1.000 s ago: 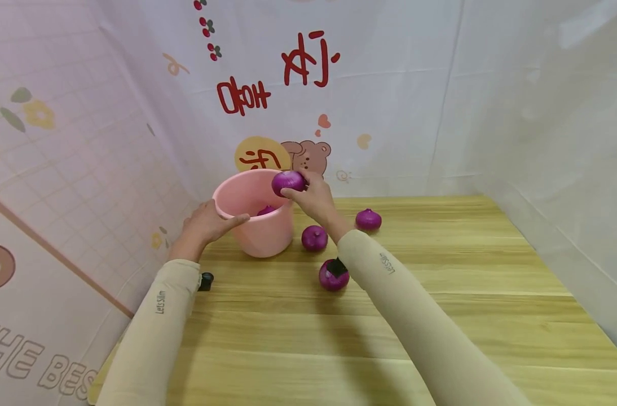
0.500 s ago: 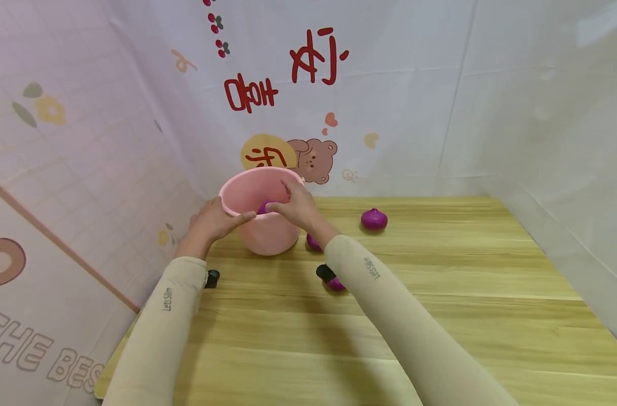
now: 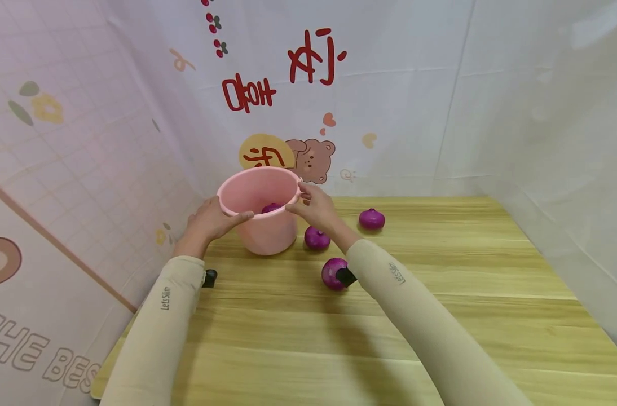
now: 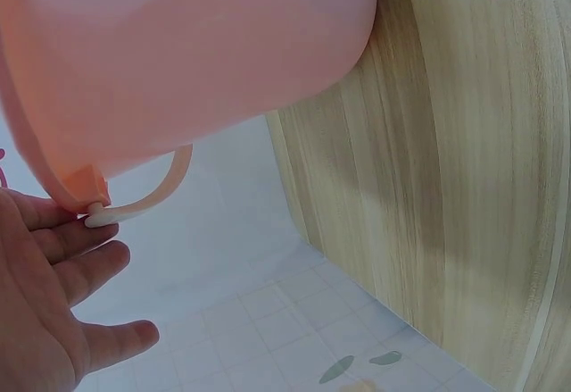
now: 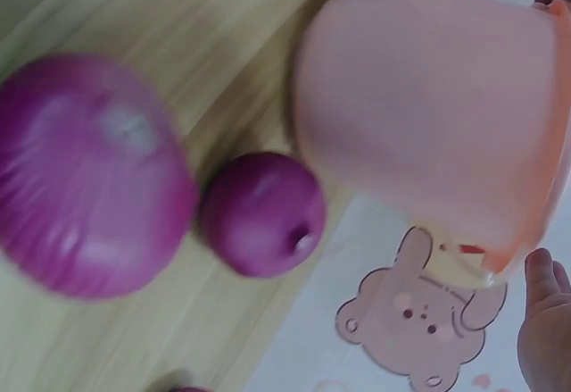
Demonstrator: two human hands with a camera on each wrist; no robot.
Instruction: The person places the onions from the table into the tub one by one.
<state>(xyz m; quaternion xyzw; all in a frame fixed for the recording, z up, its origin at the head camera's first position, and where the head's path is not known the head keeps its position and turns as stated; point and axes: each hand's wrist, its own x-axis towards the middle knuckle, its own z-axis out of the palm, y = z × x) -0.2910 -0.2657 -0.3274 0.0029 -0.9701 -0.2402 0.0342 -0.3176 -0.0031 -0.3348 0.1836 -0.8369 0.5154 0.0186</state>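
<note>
A pink bucket (image 3: 268, 234) stands on the table, with a purple onion (image 3: 270, 208) visible inside. My left hand (image 3: 207, 223) rests against its left rim, thumb stretched along the near edge. In the left wrist view, its relaxed, spread fingers touch the bucket's rim by the pale handle (image 4: 152, 200). My right hand (image 3: 316, 208) is at the right rim, fingers apart with nothing between them. Just right of the bucket sits another onion (image 3: 317, 238). A nearer onion (image 3: 334, 274) is partly covered by a black piece at my right wrist.
One more onion (image 3: 371, 219) lies farther right toward the back of the wooden table (image 3: 466, 282). A printed white curtain (image 3: 400, 113) hangs behind the table, and a patterned wall covering (image 3: 75, 186) runs along the left side.
My right hand lowered an onion into the bucket and let it go, then drew back to the right rim. My left hand stayed at the left rim.
</note>
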